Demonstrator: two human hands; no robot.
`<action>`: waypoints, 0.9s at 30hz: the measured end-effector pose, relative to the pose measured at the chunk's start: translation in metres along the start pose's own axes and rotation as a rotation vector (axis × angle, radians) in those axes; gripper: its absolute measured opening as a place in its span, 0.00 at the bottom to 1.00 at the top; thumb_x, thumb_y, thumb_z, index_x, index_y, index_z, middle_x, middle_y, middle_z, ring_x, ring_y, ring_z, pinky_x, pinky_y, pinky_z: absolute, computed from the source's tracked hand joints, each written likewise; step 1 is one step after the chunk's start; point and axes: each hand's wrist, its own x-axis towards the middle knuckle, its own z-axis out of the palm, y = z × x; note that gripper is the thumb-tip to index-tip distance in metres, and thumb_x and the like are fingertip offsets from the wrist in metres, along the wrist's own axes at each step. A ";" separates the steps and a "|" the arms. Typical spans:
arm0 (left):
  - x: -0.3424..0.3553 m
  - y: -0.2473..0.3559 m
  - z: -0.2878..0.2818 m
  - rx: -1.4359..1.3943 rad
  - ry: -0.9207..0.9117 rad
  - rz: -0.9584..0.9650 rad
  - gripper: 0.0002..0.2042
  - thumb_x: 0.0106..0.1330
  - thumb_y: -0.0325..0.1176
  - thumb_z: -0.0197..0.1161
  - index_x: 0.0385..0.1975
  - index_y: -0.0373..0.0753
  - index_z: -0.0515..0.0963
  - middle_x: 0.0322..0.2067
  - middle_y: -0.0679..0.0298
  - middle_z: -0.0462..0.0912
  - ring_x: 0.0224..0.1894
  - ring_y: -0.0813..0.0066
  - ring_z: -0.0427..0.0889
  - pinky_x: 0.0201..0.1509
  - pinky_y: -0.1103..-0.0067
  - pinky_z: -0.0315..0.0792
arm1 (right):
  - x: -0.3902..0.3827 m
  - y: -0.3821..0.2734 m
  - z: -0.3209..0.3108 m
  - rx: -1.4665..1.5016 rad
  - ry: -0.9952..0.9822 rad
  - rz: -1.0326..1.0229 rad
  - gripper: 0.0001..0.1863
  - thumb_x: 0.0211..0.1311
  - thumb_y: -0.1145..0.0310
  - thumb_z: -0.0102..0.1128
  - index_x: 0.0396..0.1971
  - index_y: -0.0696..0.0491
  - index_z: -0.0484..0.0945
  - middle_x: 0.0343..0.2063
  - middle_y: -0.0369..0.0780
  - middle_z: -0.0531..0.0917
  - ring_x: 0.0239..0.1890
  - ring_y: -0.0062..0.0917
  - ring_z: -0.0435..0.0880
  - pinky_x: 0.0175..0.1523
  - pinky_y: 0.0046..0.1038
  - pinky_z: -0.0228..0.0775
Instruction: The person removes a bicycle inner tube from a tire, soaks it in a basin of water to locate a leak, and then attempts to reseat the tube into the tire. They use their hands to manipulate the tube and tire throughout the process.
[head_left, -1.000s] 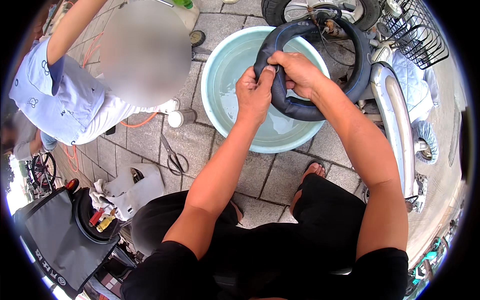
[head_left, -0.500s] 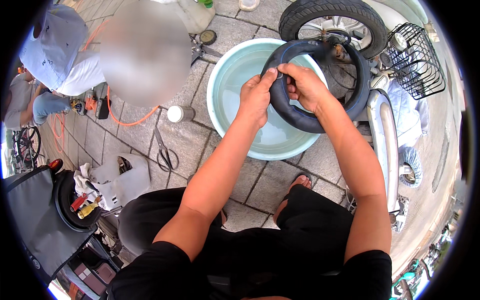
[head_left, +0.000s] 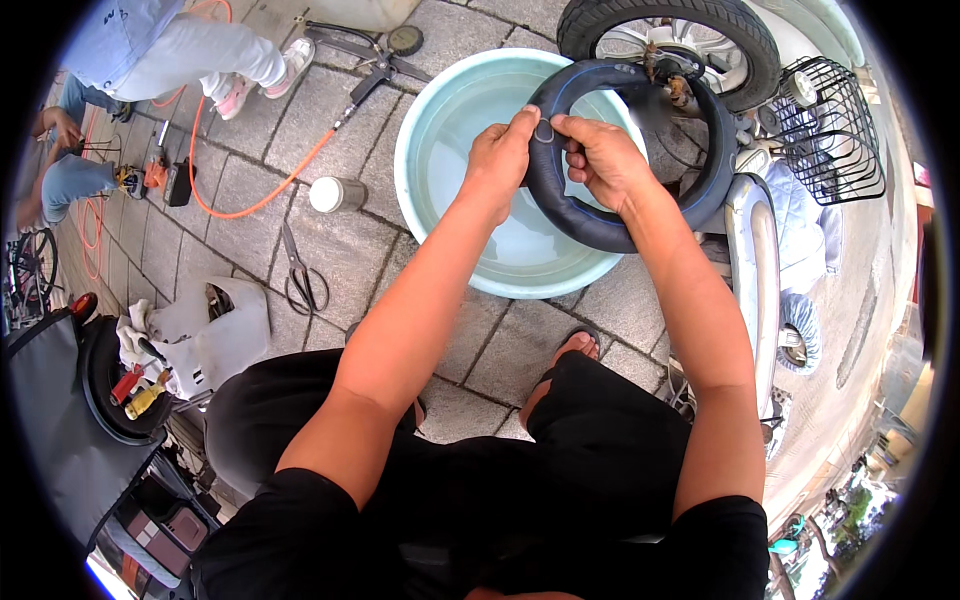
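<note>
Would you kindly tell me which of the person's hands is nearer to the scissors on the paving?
Left: the left hand is above and right of the scissors in the picture; the right hand is farther right, at the inner tube.

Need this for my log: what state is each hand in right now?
Left hand: closed, holding the black inner tube.
Right hand: closed, fingers curled, holding the same tube.

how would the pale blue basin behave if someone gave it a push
The basin would probably feel heavier than its thin rim suggests, since water lies in it. That water would likely slosh, as the top is open. It may drag or catch rather than glide, because the paving looks rough and is crossed by joints.
</note>
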 end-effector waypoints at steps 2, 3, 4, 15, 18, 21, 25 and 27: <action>0.000 0.011 -0.004 0.106 -0.009 0.000 0.20 0.73 0.49 0.68 0.31 0.35 0.79 0.26 0.68 0.80 0.23 0.79 0.73 0.30 0.78 0.70 | 0.003 0.005 -0.003 -0.048 0.001 -0.029 0.11 0.70 0.63 0.69 0.31 0.52 0.81 0.24 0.30 0.72 0.23 0.14 0.67 0.24 0.21 0.57; 0.003 0.014 -0.009 0.172 -0.056 0.018 0.23 0.73 0.51 0.68 0.31 0.32 0.80 0.27 0.64 0.82 0.25 0.78 0.78 0.32 0.77 0.75 | 0.002 0.004 -0.001 -0.045 0.009 -0.011 0.10 0.70 0.63 0.69 0.31 0.52 0.81 0.25 0.30 0.72 0.23 0.15 0.68 0.24 0.21 0.57; 0.002 0.013 -0.010 0.203 -0.036 0.043 0.23 0.73 0.51 0.68 0.31 0.32 0.81 0.26 0.64 0.83 0.26 0.77 0.79 0.32 0.77 0.75 | 0.000 0.003 0.001 -0.042 0.019 0.006 0.10 0.70 0.62 0.69 0.31 0.52 0.81 0.25 0.30 0.72 0.23 0.15 0.68 0.24 0.21 0.57; -0.003 0.019 -0.013 0.254 -0.216 0.051 0.16 0.74 0.43 0.69 0.37 0.31 0.85 0.30 0.63 0.86 0.30 0.78 0.80 0.36 0.76 0.75 | -0.014 -0.002 0.007 -0.243 0.138 -0.129 0.12 0.69 0.66 0.69 0.26 0.53 0.79 0.21 0.29 0.73 0.18 0.12 0.64 0.22 0.20 0.54; 0.001 0.022 -0.003 0.185 -0.183 0.051 0.14 0.76 0.41 0.68 0.37 0.35 0.84 0.33 0.67 0.87 0.35 0.81 0.80 0.42 0.78 0.75 | -0.018 -0.011 0.020 -0.283 0.184 -0.215 0.12 0.71 0.65 0.68 0.26 0.52 0.79 0.19 0.26 0.71 0.17 0.10 0.62 0.22 0.19 0.52; 0.004 0.032 0.002 0.119 -0.167 0.046 0.12 0.76 0.40 0.67 0.38 0.35 0.84 0.34 0.66 0.87 0.35 0.82 0.81 0.42 0.78 0.77 | -0.018 -0.023 0.030 -0.242 0.188 -0.254 0.11 0.71 0.66 0.66 0.27 0.52 0.80 0.20 0.26 0.73 0.17 0.08 0.63 0.21 0.18 0.52; 0.011 0.035 0.009 -0.053 -0.186 0.026 0.10 0.77 0.36 0.65 0.41 0.34 0.83 0.36 0.64 0.88 0.35 0.80 0.85 0.40 0.79 0.80 | -0.008 -0.024 0.023 -0.084 0.124 -0.265 0.09 0.72 0.66 0.65 0.31 0.51 0.80 0.21 0.26 0.75 0.16 0.08 0.64 0.20 0.17 0.52; 0.011 0.029 0.011 -0.293 -0.244 -0.010 0.10 0.77 0.36 0.64 0.42 0.33 0.82 0.37 0.62 0.88 0.36 0.77 0.87 0.41 0.77 0.83 | -0.011 -0.026 0.026 0.041 0.095 -0.237 0.06 0.72 0.67 0.63 0.33 0.51 0.79 0.21 0.27 0.75 0.15 0.09 0.64 0.19 0.17 0.52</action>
